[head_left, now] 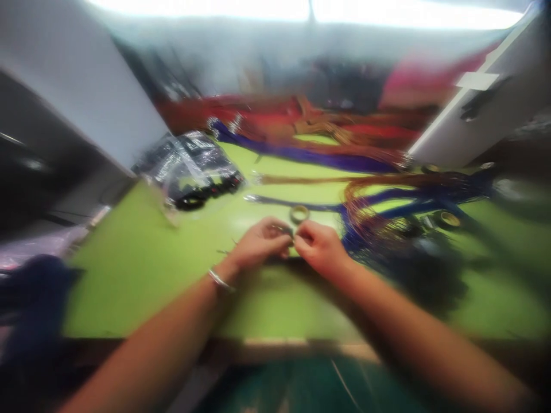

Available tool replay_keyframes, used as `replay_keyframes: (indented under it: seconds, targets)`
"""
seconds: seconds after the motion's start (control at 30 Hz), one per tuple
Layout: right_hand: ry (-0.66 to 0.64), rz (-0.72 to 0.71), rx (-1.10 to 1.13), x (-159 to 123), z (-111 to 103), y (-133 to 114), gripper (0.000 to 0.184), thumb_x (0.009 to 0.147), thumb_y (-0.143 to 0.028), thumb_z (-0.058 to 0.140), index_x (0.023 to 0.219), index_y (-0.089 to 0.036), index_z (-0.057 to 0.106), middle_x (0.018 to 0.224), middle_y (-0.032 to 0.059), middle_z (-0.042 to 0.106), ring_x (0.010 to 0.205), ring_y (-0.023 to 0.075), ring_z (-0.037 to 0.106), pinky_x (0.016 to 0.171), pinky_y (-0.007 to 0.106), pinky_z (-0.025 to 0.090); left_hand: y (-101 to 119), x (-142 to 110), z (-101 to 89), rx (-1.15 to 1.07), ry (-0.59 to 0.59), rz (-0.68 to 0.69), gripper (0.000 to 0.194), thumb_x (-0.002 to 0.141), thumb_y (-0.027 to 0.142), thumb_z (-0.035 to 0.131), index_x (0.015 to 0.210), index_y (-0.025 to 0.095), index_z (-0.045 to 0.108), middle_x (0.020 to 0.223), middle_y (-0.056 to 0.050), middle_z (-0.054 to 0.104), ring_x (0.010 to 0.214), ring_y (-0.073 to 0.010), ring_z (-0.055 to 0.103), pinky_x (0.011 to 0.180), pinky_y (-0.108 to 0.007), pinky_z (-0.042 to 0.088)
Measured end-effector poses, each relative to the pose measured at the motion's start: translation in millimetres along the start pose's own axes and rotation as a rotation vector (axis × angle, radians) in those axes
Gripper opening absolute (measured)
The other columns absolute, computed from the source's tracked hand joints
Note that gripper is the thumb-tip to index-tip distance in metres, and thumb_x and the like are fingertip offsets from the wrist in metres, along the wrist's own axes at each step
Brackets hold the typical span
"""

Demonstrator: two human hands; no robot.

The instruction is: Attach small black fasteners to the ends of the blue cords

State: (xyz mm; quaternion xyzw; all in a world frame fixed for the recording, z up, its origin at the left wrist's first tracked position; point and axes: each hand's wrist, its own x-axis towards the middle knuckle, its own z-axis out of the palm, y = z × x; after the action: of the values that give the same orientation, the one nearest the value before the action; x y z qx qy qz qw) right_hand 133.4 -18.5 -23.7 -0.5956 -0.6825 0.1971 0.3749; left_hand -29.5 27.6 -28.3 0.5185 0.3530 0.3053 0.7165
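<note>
Above the green table my left hand (262, 241) is closed in a pinch, its fingers curled toward the right. Facing it, my right hand (319, 244) pinches too, with thumb and forefinger pressed together. The fingertips of both nearly meet around something small and dark, too blurred and covered to name. Thin dark ends (222, 251) stick out on the table side beyond my left hand. Just behind the fingertips lies a roll of tape (299, 214). A metal bracelet (221, 280) circles my left wrist.
Plastic-wrapped black parts (193, 166) lie at the back left. Blue wires (301, 156), brown wires (301, 179) and a tangled wire bundle (365, 212) spread across the back and right of the green table (142, 264). Another tape roll (449, 219) sits right. Pale panels (86, 74) flank the table.
</note>
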Motion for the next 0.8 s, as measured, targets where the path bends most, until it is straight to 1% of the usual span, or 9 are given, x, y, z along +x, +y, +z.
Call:
replay_keyframes:
  seconds: [0.1, 0.17, 0.23, 0.33, 0.47, 0.53, 0.63, 0.73, 0.8]
  targets:
    - [-0.029, 0.012, 0.013, 12.8, -12.8, -5.2, 0.010, 0.073, -0.021, 0.055, 0.066, -0.016, 0.060, 0.059, -0.0014, 0.059, 0.053, 0.0087, 0.046, 0.053, 0.020, 0.036, 7.4, -2.6, -0.9, -0.027, -0.001, -0.017, 0.038, 0.068, 0.030, 0.073, 0.096, 0.013, 0.054, 0.066, -0.001, 0.062, 0.056, -0.0113, 0.059, 0.055, -0.024, 0.047]
    - [-0.055, -0.017, -0.053, 33.2, -19.5, -9.8, 0.010, 0.074, -0.021, 0.056, 0.071, -0.016, 0.064, 0.067, 0.0008, 0.064, 0.058, 0.0102, 0.051, 0.058, 0.022, 0.039, 11.6, -3.9, -2.1, -0.029, 0.017, -0.042, 0.038, 0.068, 0.031, 0.073, 0.096, 0.013, 0.054, 0.068, -0.002, 0.062, 0.056, -0.0106, 0.059, 0.054, -0.023, 0.046]
    - [-0.114, -0.055, -0.187, 61.1, -17.6, -13.6, 0.011, 0.073, -0.018, 0.056, 0.073, -0.017, 0.067, 0.073, 0.0032, 0.067, 0.065, 0.0125, 0.055, 0.062, 0.024, 0.040, 12.9, -4.3, -3.6, -0.021, 0.036, -0.065, 0.037, 0.069, 0.031, 0.071, 0.096, 0.012, 0.054, 0.066, -0.002, 0.062, 0.053, -0.0088, 0.056, 0.053, -0.022, 0.045]
    - [-0.257, -0.063, -0.385, 103.8, 3.2, -15.5, 0.012, 0.071, -0.016, 0.057, 0.074, -0.017, 0.069, 0.076, 0.0059, 0.068, 0.066, 0.0142, 0.055, 0.061, 0.025, 0.039, 10.9, -4.2, -4.9, 0.001, 0.001, -0.077, 0.036, 0.070, 0.032, 0.070, 0.097, 0.013, 0.055, 0.063, -0.001, 0.061, 0.051, -0.0084, 0.055, 0.050, -0.021, 0.043]
    - [-0.319, 0.056, -0.559, 140.2, 36.8, -12.2, 0.014, 0.072, -0.018, 0.056, 0.076, -0.015, 0.069, 0.075, 0.0085, 0.067, 0.060, 0.0135, 0.053, 0.056, 0.024, 0.035, 9.3, -4.1, -5.4, 0.036, -0.050, -0.063, 0.037, 0.070, 0.032, 0.070, 0.098, 0.013, 0.055, 0.065, -0.002, 0.061, 0.052, -0.0093, 0.055, 0.049, -0.022, 0.043]
    - [-0.361, 0.112, -0.577, 148.9, 44.6, -9.2, 0.012, 0.070, -0.017, 0.058, 0.072, -0.013, 0.069, 0.070, 0.0086, 0.066, 0.056, 0.0123, 0.050, 0.053, 0.024, 0.034, 9.9, -3.9, -6.1, 0.033, -0.064, -0.051, 0.037, 0.070, 0.033, 0.070, 0.098, 0.013, 0.054, 0.065, -0.003, 0.061, 0.051, -0.0088, 0.053, 0.049, -0.022, 0.043]
    - [-0.400, 0.155, -0.533, 154.9, 44.4, -4.6, 0.010, 0.068, -0.017, 0.060, 0.067, -0.012, 0.068, 0.061, 0.0064, 0.063, 0.051, 0.0108, 0.047, 0.051, 0.023, 0.033, 10.4, -3.2, -8.2, 0.025, -0.075, -0.042, 0.036, 0.070, 0.032, 0.070, 0.096, 0.013, 0.054, 0.064, -0.003, 0.061, 0.051, -0.0087, 0.053, 0.049, -0.022, 0.043]
    - [-0.379, 0.154, -0.477, 156.0, 37.7, -3.0, 0.010, 0.069, -0.017, 0.059, 0.065, -0.012, 0.067, 0.056, 0.0034, 0.059, 0.049, 0.0093, 0.044, 0.050, 0.023, 0.033, 9.6, -2.6, -10.3, 0.030, -0.078, -0.046, 0.036, 0.070, 0.032, 0.070, 0.097, 0.013, 0.055, 0.064, -0.002, 0.060, 0.053, -0.0098, 0.055, 0.050, -0.022, 0.044]
    - [-0.334, 0.106, -0.474, 154.8, 32.3, -4.8, 0.012, 0.070, -0.015, 0.057, 0.064, -0.012, 0.067, 0.054, 0.0021, 0.057, 0.048, 0.0086, 0.041, 0.050, 0.023, 0.031, 9.3, -2.6, -11.3, 0.033, -0.075, -0.044, 0.036, 0.070, 0.031, 0.070, 0.098, 0.013, 0.055, 0.065, -0.002, 0.060, 0.054, -0.0101, 0.055, 0.051, -0.023, 0.043]
